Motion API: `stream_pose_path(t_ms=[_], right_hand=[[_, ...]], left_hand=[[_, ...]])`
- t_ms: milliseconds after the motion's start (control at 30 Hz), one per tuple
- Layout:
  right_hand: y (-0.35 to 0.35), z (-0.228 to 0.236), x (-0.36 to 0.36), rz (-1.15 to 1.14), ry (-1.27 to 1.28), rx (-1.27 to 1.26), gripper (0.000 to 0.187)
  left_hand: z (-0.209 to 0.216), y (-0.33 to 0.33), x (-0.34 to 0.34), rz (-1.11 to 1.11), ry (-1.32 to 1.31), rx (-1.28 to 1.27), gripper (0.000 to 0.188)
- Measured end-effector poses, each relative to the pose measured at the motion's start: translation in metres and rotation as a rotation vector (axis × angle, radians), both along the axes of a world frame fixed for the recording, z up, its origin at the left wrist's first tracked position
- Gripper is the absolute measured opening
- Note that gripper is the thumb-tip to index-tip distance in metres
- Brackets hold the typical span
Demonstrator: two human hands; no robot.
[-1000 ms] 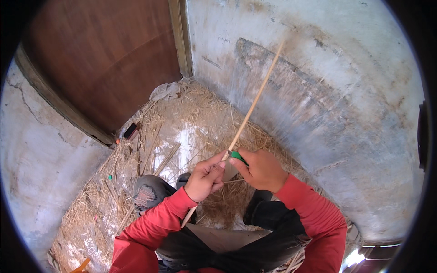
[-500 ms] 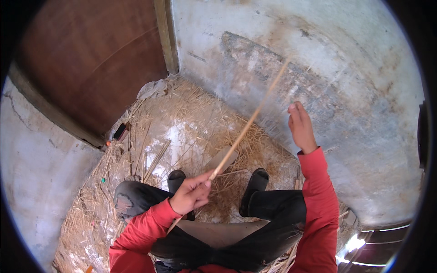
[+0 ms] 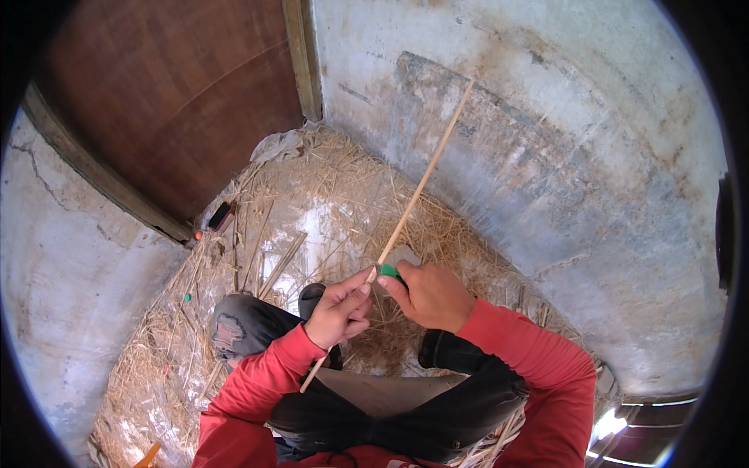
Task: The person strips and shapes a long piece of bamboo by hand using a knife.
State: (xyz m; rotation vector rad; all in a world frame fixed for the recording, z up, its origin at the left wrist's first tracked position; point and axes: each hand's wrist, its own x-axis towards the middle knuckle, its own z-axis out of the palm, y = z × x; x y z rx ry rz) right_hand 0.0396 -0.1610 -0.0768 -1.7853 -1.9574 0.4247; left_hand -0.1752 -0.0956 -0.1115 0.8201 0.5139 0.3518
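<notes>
A long, thin bamboo strip (image 3: 429, 171) runs slantwise from my lap up toward the wall. My left hand (image 3: 340, 310) is closed around it near its lower end, and a short tail pokes out below the fist. Just beyond those fingers, my right hand (image 3: 435, 295) grips a green-handled knife (image 3: 388, 271). The knife meets the strip right by my left fingertips; its blade is mostly hidden. Both hands are close together above the gap between my knees.
Shavings and straw (image 3: 425, 226) litter the floor around my feet. Several loose strips (image 3: 282, 264) lie to the left, near a small dark object (image 3: 221, 214) by the brown door (image 3: 172, 101). A stained wall (image 3: 593, 187) rises ahead and to the right.
My right hand has come down and left from beside the wall to the strip, and the green handle now shows in it. The strip stands slightly steeper, still in my left hand.
</notes>
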Motion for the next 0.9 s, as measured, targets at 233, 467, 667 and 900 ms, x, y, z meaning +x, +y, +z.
stream_pose_path(t_ms=[233,467,667,900], right_hand=[[0.021,0.013,0.059,-0.135,0.12,-0.063,0.049],[-0.005,-0.002,0.001,0.093,0.05,-0.188,0.048],[0.027,-0.02,0.089,-0.308,-0.044,0.044,0.047],[-0.007,-0.042,0.276,-0.914,0.532,0.238,0.055]], left_hand=[[0.001,-0.009,-0.007,-0.099,0.001,-0.057,0.046],[-0.011,-0.007,-0.001,-0.007,0.023,-0.105,0.047],[-0.014,-0.017,-0.018,-0.128,0.036,-0.025,0.047],[-0.006,-0.028,-0.019,-0.342,-0.119,0.064,0.049]])
